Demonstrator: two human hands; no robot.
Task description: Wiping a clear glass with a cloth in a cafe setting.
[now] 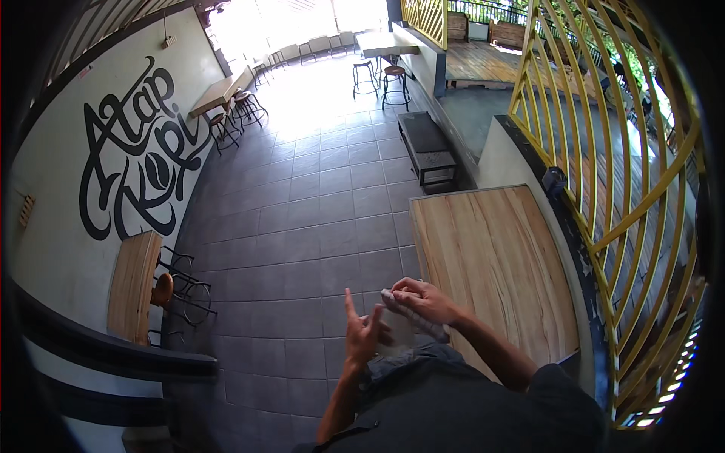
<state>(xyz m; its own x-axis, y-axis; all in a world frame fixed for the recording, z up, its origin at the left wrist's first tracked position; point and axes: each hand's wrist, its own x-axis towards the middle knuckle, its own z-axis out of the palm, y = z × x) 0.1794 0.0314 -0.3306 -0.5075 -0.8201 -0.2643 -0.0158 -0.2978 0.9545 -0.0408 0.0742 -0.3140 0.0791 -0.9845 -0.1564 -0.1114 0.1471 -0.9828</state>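
Note:
In front of my waist, my right hand [426, 301] grips a folded, pale striped cloth [419, 320], its fingers bent over the upper end. A blurred pale patch hangs below the fold, and I cannot tell whether it is part of the cloth. Just left of it is my left hand [361, 334], with index finger and thumb spread apart and the other fingers curled towards the blur. No object shows between its finger and thumb. A wood-topped table [487, 255] stands at my right, partly behind my right forearm.
Grey floor tiles [289, 243] stretch ahead. A black bench [425, 141] stands beyond the table, beside a low wall with a yellow slatted screen [589, 141]. Along the left wall are a wooden counter [133, 289] and a stool [163, 290]. A dark rail [130, 334] curves in at lower left.

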